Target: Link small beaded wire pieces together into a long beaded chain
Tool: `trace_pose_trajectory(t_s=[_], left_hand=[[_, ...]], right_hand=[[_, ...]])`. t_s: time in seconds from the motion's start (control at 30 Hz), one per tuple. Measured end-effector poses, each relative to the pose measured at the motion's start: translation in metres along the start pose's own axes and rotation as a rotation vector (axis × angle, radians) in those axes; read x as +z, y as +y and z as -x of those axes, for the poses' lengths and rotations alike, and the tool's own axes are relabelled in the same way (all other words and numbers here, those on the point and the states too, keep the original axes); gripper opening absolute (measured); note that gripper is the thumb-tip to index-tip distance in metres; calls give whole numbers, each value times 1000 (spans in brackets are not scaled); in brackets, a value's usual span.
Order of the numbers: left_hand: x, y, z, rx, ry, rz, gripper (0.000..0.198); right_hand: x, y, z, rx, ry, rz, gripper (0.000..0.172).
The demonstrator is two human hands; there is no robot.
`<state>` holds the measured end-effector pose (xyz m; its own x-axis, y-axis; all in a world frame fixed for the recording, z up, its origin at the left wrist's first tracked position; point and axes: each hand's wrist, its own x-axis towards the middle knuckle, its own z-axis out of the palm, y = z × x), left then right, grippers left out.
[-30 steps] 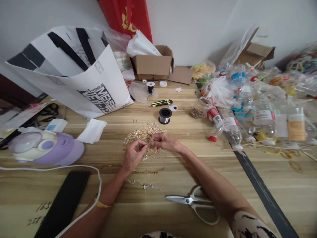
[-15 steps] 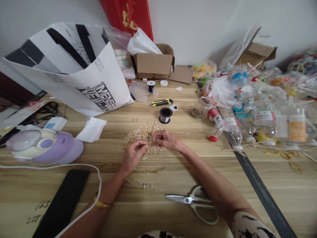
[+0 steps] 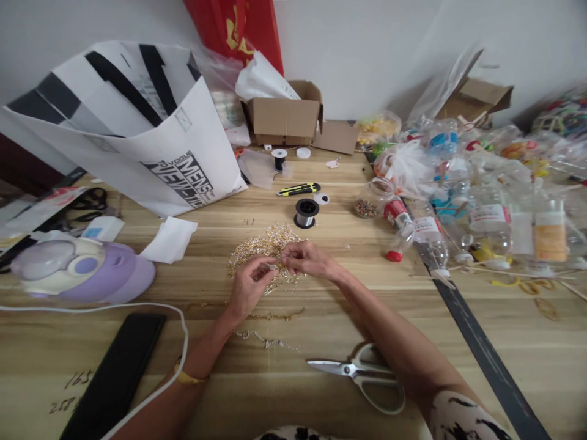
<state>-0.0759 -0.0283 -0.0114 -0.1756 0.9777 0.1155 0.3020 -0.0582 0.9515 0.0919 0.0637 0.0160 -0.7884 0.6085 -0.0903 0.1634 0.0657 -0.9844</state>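
Note:
My left hand (image 3: 250, 284) and my right hand (image 3: 305, 258) meet fingertip to fingertip over a heap of gold and silver beaded chains (image 3: 259, 244). Both are pinched closed; whatever lies between the fingers is too small to make out. Just below them a gold chain (image 3: 277, 316) is laid out on the table, and nearer to me a silver chain (image 3: 266, 341). Scissors (image 3: 353, 370) with pale handles rest by my right forearm, blades pointing left. A spool of silvery wire (image 3: 306, 214) stands beyond the heap.
A yellow-and-black utility knife (image 3: 299, 189) lies behind the spool. Plastic bottles (image 3: 490, 220) and bags crowd the right side. On the left are a white shopping bag (image 3: 183, 159), a purple device (image 3: 105, 272), a black flat case (image 3: 117, 373) and a white cable (image 3: 183, 324).
My left fingertips have shifted slightly right, closer to the right ones. The right hand stays nearly in place, and the things on the table have not moved.

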Motion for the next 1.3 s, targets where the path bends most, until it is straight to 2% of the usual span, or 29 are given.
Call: trace_pose_trajectory(t_s=[0.23, 0.37, 0.53, 0.7, 0.83, 1.1, 1.2, 1.3], left_hand=[[2, -2, -1, 47, 5, -8, 10], [1, 0, -2, 31, 9, -2, 8], [-4, 5, -2, -19, -42, 48, 14], [-7, 7, -3, -51, -30, 86, 16], [-7, 4, -2, -41, -33, 70, 17], [-3, 7, -1, 26, 5, -101, 13], [-5, 8, -2, 4, -19, -17, 13], [-7, 7, -4, -55, 6, 106, 15]], right_hand=[[2, -7, 2, 30, -60, -66, 14], [1, -7, 2, 30, -52, -72, 14], [-2, -1, 2, -3, -16, 21, 6], [-2, 2, 2, -27, -26, 124, 2], [0, 2, 2, -47, 8, 258, 5], [6, -12, 8, -21, 185, 590, 8], [9, -17, 10, 20, 214, 755, 9], [12, -18, 11, 66, 188, 900, 12]])
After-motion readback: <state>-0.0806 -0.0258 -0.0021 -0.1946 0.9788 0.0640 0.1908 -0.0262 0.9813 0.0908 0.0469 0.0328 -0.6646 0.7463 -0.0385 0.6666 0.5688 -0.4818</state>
